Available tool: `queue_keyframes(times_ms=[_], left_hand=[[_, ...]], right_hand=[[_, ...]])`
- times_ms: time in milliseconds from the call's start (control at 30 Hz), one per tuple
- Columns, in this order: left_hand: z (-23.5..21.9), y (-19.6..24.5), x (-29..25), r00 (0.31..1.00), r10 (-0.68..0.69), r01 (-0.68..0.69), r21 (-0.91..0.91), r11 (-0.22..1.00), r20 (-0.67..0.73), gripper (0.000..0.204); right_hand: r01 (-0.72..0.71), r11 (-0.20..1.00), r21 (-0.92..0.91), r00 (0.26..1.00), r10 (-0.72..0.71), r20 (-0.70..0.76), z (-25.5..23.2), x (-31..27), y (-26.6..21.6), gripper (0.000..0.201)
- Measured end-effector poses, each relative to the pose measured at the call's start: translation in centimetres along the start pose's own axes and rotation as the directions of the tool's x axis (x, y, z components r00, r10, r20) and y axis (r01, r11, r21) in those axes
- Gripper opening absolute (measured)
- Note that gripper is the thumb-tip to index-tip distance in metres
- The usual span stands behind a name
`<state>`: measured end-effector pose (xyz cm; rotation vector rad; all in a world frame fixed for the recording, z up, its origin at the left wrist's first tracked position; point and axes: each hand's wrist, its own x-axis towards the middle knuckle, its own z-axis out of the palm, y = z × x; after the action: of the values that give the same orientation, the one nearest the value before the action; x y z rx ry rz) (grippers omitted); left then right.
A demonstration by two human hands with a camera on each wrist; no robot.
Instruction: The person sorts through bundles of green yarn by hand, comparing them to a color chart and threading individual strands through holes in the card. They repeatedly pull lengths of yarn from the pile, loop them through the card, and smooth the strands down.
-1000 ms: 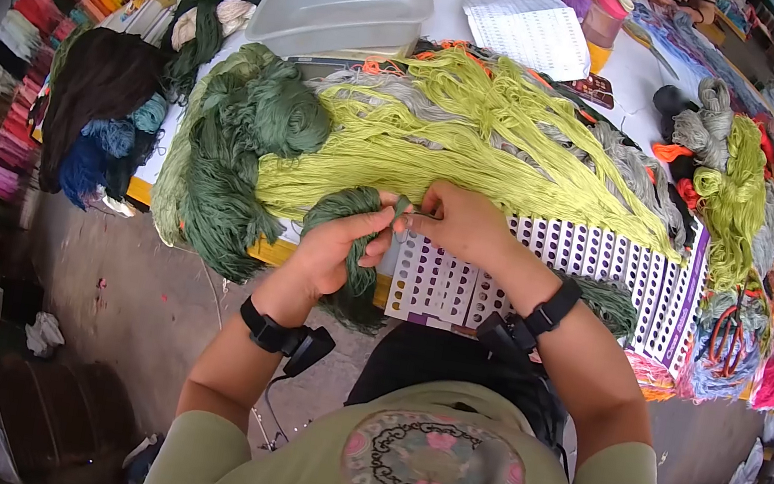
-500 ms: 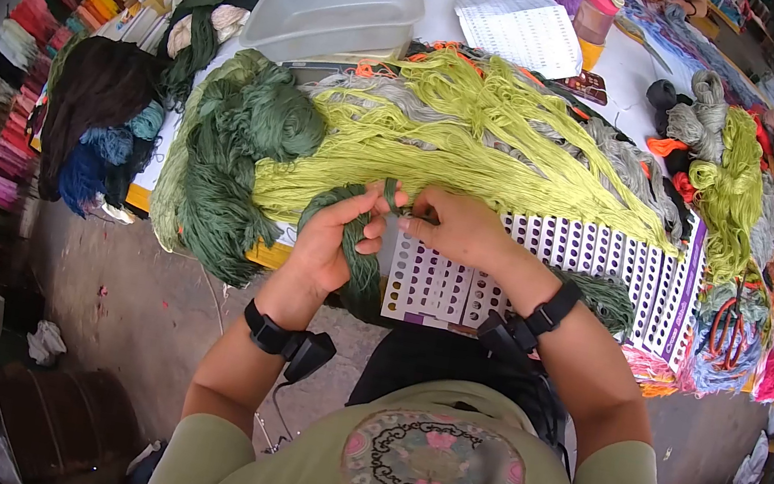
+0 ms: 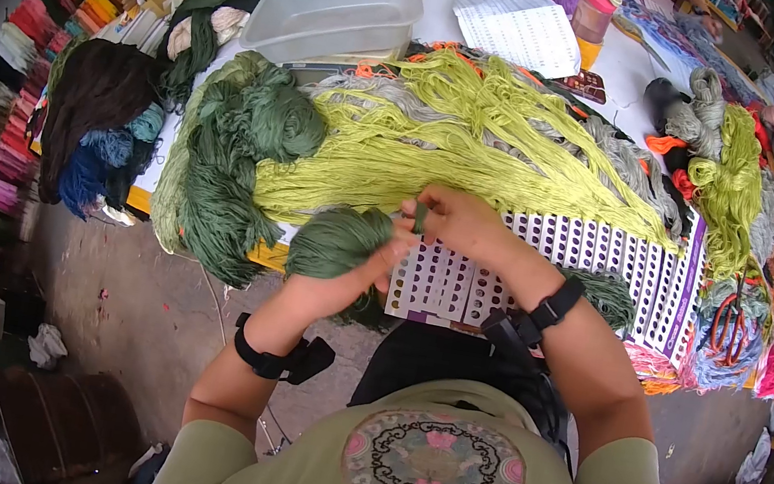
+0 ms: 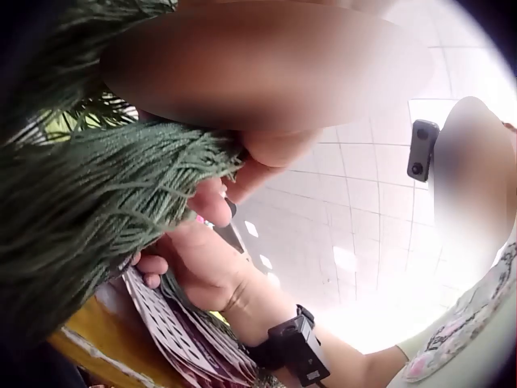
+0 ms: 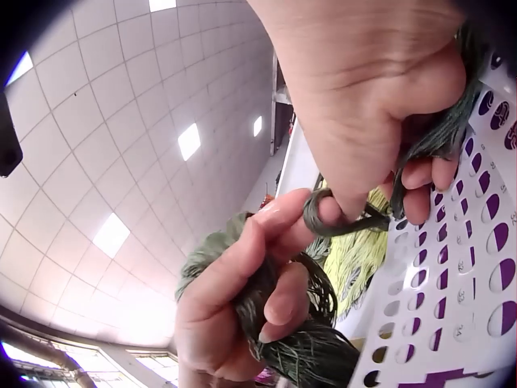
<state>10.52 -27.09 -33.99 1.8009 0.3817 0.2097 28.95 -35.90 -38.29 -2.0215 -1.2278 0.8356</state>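
Observation:
Dark green yarn (image 3: 338, 242) is gripped in the left hand (image 3: 351, 277), its bundle bulging over that hand near the table's front edge. The right hand (image 3: 459, 223) pinches a thin strand of the same yarn beside the left fingertips. In the right wrist view, a loop of green strand (image 5: 321, 220) runs between the left hand (image 5: 234, 299) and the right hand (image 5: 371, 113), whose other fingers curl round more strands. The left wrist view shows yarn (image 4: 97, 202) spreading from the left hand (image 4: 258, 145). A punched card (image 3: 441, 286) lies under the right hand.
Yellow-green yarn (image 3: 482, 156) spreads behind the hands. A dark green pile (image 3: 253, 130) lies to the left, with a plastic tub (image 3: 337, 16) behind. Another green bundle (image 3: 601, 296) rests on the cards near the right forearm. Scissors (image 3: 727, 331) lie at the right.
The left hand has turned over and moved slightly right, and the green bundle now bulges above it. The right hand stays close to its earlier place, with the strand at its fingertips.

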Motion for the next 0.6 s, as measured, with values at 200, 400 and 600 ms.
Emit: queue_keyframes(times_ms=[200,400,600], left_hand=[[0.2,-1.9,2.4,0.989,-0.089,0.049,-0.313,0.949,-0.115,0.02],[0.1,-4.1,3.9,0.977,-0.198,0.208,-0.143,0.968,0.078,0.018],[0.9,-4.0,4.3,0.994,-0.106,0.108,-0.096,0.99,0.026,0.018]], right_hand=[[-0.183,0.908,0.378,0.976,0.122,0.178,-0.8,-0.3,-0.8,0.057],[-0.123,0.874,0.471,0.989,0.071,0.126,-0.6,-0.4,-0.3,0.043],[-0.077,0.784,0.616,0.997,0.058,0.051,-0.5,0.1,0.3,0.046]])
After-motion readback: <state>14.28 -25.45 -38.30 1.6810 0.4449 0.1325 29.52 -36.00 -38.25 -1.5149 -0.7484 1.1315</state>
